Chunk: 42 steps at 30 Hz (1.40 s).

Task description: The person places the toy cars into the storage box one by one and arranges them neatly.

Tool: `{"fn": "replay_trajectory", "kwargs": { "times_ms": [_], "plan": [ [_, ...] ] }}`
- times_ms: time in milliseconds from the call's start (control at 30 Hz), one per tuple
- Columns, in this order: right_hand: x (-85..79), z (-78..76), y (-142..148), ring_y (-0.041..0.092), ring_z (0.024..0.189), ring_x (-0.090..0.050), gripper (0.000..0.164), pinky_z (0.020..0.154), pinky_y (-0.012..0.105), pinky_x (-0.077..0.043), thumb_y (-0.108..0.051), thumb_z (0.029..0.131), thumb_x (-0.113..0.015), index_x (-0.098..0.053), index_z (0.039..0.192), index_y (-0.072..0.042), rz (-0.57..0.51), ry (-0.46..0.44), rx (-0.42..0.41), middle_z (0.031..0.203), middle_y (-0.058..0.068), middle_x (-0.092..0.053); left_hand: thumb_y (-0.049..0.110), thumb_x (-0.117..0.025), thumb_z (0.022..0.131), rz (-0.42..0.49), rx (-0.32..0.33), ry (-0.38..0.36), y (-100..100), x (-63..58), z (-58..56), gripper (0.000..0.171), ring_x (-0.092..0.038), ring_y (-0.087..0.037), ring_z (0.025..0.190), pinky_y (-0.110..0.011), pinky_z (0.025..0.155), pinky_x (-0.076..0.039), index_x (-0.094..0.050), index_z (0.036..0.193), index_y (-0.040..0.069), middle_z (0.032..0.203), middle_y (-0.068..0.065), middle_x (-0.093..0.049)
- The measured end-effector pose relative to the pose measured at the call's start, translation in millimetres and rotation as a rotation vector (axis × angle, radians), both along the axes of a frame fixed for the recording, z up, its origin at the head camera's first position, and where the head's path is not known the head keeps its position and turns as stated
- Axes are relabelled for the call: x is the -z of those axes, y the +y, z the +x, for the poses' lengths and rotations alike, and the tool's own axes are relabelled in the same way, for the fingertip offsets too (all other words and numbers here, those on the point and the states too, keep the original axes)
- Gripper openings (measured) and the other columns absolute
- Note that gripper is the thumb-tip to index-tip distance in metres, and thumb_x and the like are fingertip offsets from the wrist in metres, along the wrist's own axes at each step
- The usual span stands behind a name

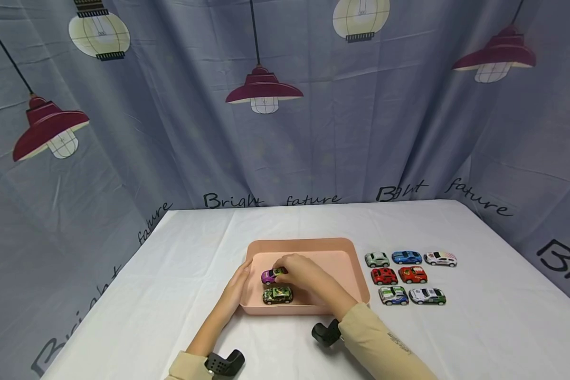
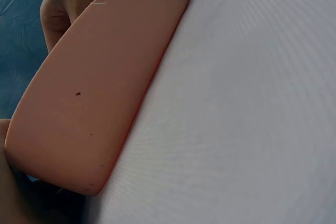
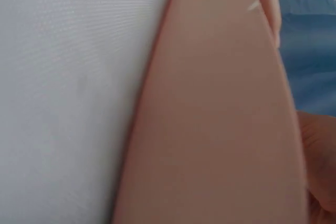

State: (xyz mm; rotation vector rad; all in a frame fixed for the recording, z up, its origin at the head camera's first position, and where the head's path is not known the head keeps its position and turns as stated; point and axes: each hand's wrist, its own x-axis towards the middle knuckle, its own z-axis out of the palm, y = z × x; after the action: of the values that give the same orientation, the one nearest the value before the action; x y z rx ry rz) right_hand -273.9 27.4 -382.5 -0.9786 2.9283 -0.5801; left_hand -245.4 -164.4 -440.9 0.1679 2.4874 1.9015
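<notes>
A pink tray (image 1: 300, 244) lies on the table in the head view, its outer wall (image 2: 100, 77) filling much of the left wrist view. My right hand (image 1: 300, 272) reaches over the near side into it and pinches a purple and green toy car (image 1: 268, 276) in the left half. Just in front of that car sits a green camouflage toy car (image 1: 277, 295) on the tray floor. Against the tray's left side rests my left hand (image 1: 235, 289), fingers extended along the wall. In the right wrist view the wall hides most of my right hand (image 3: 319, 156).
To the right of the tray several toy cars stand in rows: pale green (image 1: 377, 259), blue (image 1: 407, 257), white (image 1: 440, 258), red (image 1: 383, 276) and others. A white cloth (image 1: 195, 248) covers the table. Behind hangs a blue-grey curtain (image 1: 285, 153).
</notes>
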Motion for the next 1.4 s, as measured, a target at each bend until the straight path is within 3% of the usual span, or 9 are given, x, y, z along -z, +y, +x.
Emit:
{"fn": "replay_trajectory", "kwargs": {
  "times_ms": [300, 633, 967, 1400],
  "plan": [
    [10.8, -4.5, -4.0, 0.014, 0.089, -0.063, 0.023, 0.084, 0.031, -0.050, -0.025, 0.082, -0.066, -0.069, 0.100, -0.011, 0.009, -0.035, 0.046, 0.096, 0.000, -0.069, 0.041, -0.029, 0.098, 0.003, 0.013, -0.012, -1.6, 0.6, -2.7, 0.050, -0.011, -0.035, 0.140, -0.056, 0.112, -0.005, -0.029, 0.143, 0.018, 0.151, -0.011, -0.020],
    [16.9, -4.3, -6.2, 0.015, 0.092, -0.063, 0.025, 0.084, 0.033, -0.050, -0.028, 0.080, -0.068, -0.070, 0.100, -0.012, 0.026, -0.007, 0.069, 0.097, -0.001, -0.069, 0.041, -0.029, 0.098, 0.000, -0.004, -0.018, -0.3, 0.6, -2.0, 0.051, -0.012, -0.034, 0.140, -0.055, 0.113, -0.007, -0.030, 0.143, 0.017, 0.151, -0.011, -0.021],
    [8.8, 0.5, -2.1, 0.018, 0.102, -0.061, 0.033, 0.090, 0.037, -0.048, -0.030, 0.081, -0.067, -0.066, 0.110, -0.013, 0.056, -0.026, 0.093, 0.107, 0.002, -0.066, 0.044, -0.028, 0.098, -0.012, 0.000, -0.019, -1.1, 0.9, -2.5, 0.051, -0.012, -0.034, 0.140, -0.056, 0.112, -0.007, -0.030, 0.143, 0.019, 0.151, -0.011, -0.021],
    [-0.1, 14.5, 12.3, 0.022, 0.111, -0.057, 0.036, 0.094, 0.039, -0.046, -0.027, 0.082, -0.067, -0.063, 0.114, -0.011, -0.057, -0.046, 0.123, 0.115, 0.004, -0.063, 0.044, -0.029, 0.097, -0.007, -0.007, -0.011, -0.2, 1.7, -1.3, 0.052, -0.013, -0.034, 0.140, -0.055, 0.113, -0.007, -0.030, 0.143, 0.019, 0.151, -0.010, -0.022]
  ]
}}
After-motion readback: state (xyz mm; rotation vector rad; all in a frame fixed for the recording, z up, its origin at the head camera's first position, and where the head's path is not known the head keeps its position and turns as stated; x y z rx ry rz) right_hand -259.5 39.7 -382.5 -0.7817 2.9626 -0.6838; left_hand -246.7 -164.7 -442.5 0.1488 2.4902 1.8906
